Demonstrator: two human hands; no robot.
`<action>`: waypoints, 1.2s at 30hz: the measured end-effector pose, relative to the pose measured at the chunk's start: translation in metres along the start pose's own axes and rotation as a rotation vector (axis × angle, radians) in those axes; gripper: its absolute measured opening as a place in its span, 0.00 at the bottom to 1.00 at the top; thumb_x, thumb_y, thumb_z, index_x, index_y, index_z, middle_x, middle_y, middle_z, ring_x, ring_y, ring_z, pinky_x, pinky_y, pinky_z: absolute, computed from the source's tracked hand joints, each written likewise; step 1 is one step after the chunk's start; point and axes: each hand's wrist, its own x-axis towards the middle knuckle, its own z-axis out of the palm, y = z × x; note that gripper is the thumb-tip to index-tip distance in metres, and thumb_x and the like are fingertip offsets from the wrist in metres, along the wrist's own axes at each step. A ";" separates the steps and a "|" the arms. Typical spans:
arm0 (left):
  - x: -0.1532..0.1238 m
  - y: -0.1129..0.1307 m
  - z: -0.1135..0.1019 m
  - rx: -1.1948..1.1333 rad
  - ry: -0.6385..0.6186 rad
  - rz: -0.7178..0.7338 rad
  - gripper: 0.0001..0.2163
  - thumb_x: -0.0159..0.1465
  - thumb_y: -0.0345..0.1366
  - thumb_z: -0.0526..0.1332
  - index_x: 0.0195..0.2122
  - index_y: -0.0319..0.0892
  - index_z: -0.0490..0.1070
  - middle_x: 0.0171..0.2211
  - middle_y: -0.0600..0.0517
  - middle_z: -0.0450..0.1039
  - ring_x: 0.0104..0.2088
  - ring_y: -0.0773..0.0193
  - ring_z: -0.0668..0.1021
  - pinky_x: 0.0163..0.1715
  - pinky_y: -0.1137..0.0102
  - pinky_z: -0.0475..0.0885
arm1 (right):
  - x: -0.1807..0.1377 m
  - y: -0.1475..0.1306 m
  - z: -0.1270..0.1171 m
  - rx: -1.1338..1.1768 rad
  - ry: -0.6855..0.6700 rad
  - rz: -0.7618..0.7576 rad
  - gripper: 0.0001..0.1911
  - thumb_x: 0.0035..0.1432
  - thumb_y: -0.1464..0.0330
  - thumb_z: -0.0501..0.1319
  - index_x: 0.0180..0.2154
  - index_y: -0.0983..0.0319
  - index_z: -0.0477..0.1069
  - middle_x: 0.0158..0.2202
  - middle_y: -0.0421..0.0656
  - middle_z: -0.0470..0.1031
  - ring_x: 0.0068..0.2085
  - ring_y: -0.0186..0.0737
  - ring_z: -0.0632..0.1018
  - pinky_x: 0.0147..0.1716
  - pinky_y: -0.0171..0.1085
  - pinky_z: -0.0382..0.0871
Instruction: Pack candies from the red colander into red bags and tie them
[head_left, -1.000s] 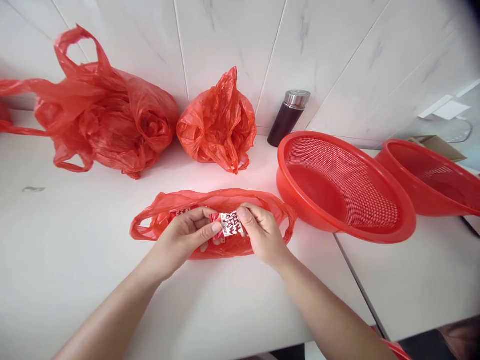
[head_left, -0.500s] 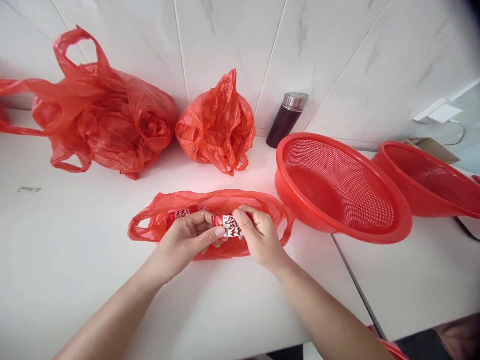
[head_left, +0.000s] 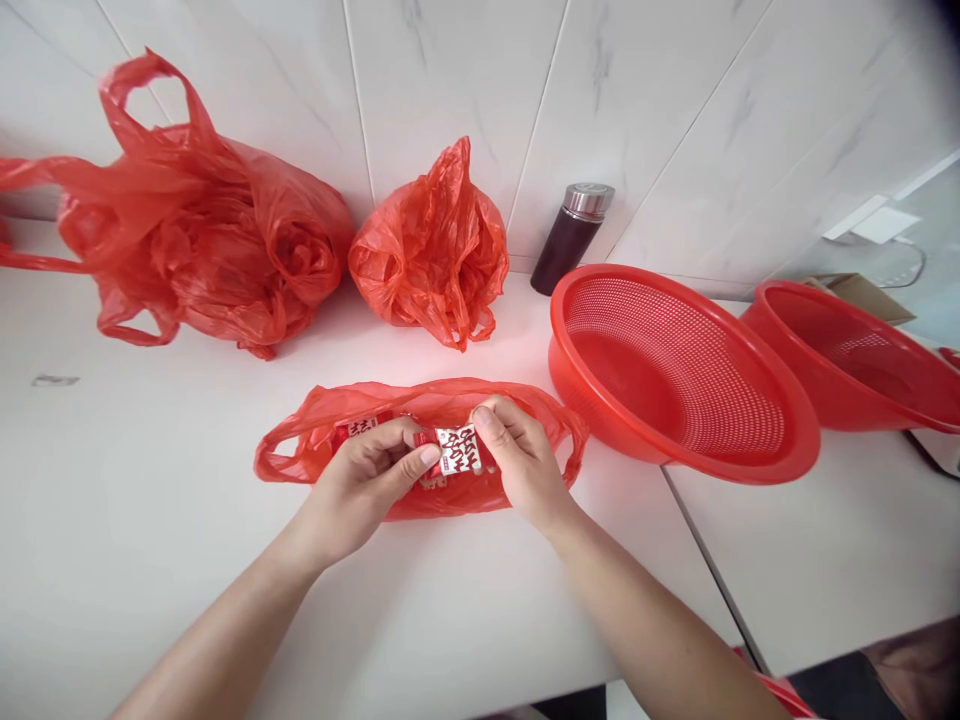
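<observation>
Packet, small and flat, white-faced with dark red characters and a red end, spanned between both hands over the mouth of an open red plastic carrier bag. Left hand closed on the red end, thumb laid along the top with its tip at the edge of the white face, fingers curled in behind. Right hand likewise closed, thumb against the upper right corner of the white face, fingers folded behind; impossible to tell how far behind the wrapping. More red-and-white packets inside the bag, partly hidden by the left hand, with loop handles spread out to either side. All on a white table, with a dark seam to the right of the right forearm. Farther back, toward the marbled wall, a bulky cluster of red bags at left, contents hidden, and just beside it a smaller crumpled red bag. Next along, a dark vacuum flask with a silvery lid, close to the wall. In front of the flask, near the right end of the open carrier bag, a red perforated colander, tilted in view; beyond it a second red basin, near a brown cardboard box.
</observation>
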 end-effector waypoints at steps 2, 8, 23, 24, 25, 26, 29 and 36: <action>-0.001 0.000 0.000 0.018 0.022 0.006 0.12 0.64 0.43 0.62 0.27 0.42 0.68 0.23 0.58 0.63 0.22 0.73 0.61 0.22 0.76 0.58 | 0.000 0.000 0.000 0.012 -0.013 0.012 0.17 0.67 0.57 0.55 0.28 0.59 0.62 0.24 0.35 0.60 0.26 0.31 0.63 0.27 0.32 0.60; -0.003 0.000 -0.001 0.275 0.203 -0.030 0.15 0.63 0.48 0.59 0.27 0.43 0.65 0.22 0.57 0.64 0.23 0.69 0.65 0.22 0.73 0.61 | 0.008 0.002 -0.022 -0.266 0.001 0.045 0.17 0.68 0.56 0.52 0.31 0.59 0.67 0.28 0.38 0.71 0.27 0.34 0.73 0.26 0.33 0.65; 0.004 -0.023 0.001 0.927 0.164 0.151 0.13 0.66 0.45 0.57 0.49 0.50 0.73 0.49 0.49 0.75 0.48 0.52 0.76 0.46 0.58 0.71 | 0.007 0.000 -0.047 -1.097 -0.107 0.196 0.12 0.57 0.73 0.60 0.44 0.57 0.74 0.47 0.46 0.77 0.46 0.47 0.77 0.41 0.42 0.68; 0.004 -0.025 0.001 0.951 0.115 0.200 0.12 0.67 0.44 0.57 0.48 0.51 0.74 0.50 0.50 0.74 0.49 0.51 0.76 0.48 0.57 0.70 | 0.008 -0.002 -0.046 -1.031 -0.070 0.174 0.11 0.57 0.72 0.60 0.42 0.57 0.73 0.44 0.44 0.77 0.43 0.45 0.77 0.39 0.41 0.68; 0.004 -0.026 0.001 0.976 0.080 0.234 0.11 0.67 0.43 0.57 0.47 0.53 0.76 0.52 0.50 0.73 0.50 0.51 0.75 0.48 0.55 0.70 | 0.009 -0.005 -0.046 -0.947 -0.035 0.151 0.08 0.58 0.71 0.59 0.40 0.57 0.73 0.40 0.42 0.78 0.39 0.42 0.77 0.37 0.39 0.68; 0.004 -0.027 0.001 1.000 0.063 0.253 0.12 0.67 0.42 0.57 0.47 0.53 0.77 0.53 0.49 0.72 0.50 0.50 0.75 0.48 0.54 0.70 | 0.010 -0.009 -0.045 -0.851 -0.010 0.133 0.05 0.58 0.70 0.59 0.38 0.57 0.72 0.37 0.40 0.77 0.35 0.39 0.76 0.35 0.37 0.67; 0.004 -0.028 0.002 1.042 0.057 0.258 0.12 0.67 0.40 0.57 0.48 0.54 0.78 0.53 0.48 0.72 0.50 0.48 0.75 0.47 0.51 0.71 | 0.011 -0.016 -0.043 -0.614 0.018 0.131 0.04 0.60 0.64 0.59 0.34 0.58 0.70 0.33 0.37 0.75 0.25 0.33 0.70 0.27 0.34 0.64; 0.002 -0.027 0.002 1.018 0.062 0.273 0.13 0.67 0.40 0.57 0.47 0.53 0.79 0.52 0.45 0.72 0.50 0.47 0.76 0.48 0.50 0.71 | 0.013 0.011 -0.033 -0.981 0.053 0.004 0.12 0.59 0.69 0.62 0.46 0.56 0.74 0.48 0.41 0.77 0.41 0.41 0.77 0.41 0.39 0.68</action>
